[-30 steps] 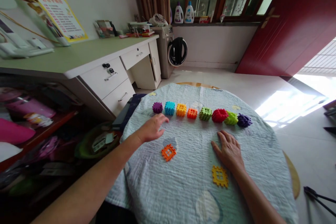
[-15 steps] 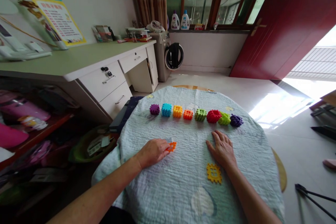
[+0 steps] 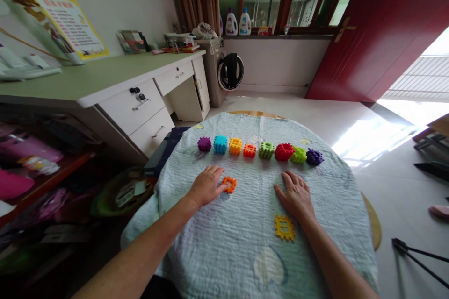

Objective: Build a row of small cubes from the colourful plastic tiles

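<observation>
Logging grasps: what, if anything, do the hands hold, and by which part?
Left hand: thumb at the orange tile, left edge; grip unclear. Right hand holds nothing.

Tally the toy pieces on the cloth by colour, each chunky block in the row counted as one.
Purple: 2, purple block, dark purple block
Blue: 1, blue block
Yellow: 2, yellow block, yellow flat piece
Orange: 2, orange block, orange flat piece
Green: 2, green block, lime block
Red: 1, red block
Total: 10

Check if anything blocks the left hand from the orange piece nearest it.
Nothing visible does: the left hand is at the left edge of the orange piece, apparently touching. The yellow piece lies off near the right hand.
</observation>
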Tool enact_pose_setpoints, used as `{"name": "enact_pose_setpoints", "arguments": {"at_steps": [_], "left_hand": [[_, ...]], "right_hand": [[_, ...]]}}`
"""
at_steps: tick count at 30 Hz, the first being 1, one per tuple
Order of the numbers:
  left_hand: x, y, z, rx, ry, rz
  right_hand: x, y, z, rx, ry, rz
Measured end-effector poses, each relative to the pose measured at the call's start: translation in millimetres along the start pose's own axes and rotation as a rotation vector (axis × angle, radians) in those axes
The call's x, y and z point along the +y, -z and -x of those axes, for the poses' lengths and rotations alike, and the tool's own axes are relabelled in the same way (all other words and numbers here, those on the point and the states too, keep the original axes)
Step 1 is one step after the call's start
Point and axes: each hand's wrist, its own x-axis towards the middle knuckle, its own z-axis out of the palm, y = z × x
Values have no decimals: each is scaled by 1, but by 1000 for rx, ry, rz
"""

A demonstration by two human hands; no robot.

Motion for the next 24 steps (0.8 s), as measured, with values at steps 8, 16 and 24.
{"name": "enact_pose_setpoints", "arguments": {"at_steps": [8,16,24], "left_hand": [[0,8,-29,-258,-264,-24],[23,16,-38,-245,-304,-213],[56,39,-111,67,-287,-234]], "right_hand": [[1,-1,0,8,4,-13],[0,0,0,5,-1,-13],[0,1,0,8,9,-24]]}}
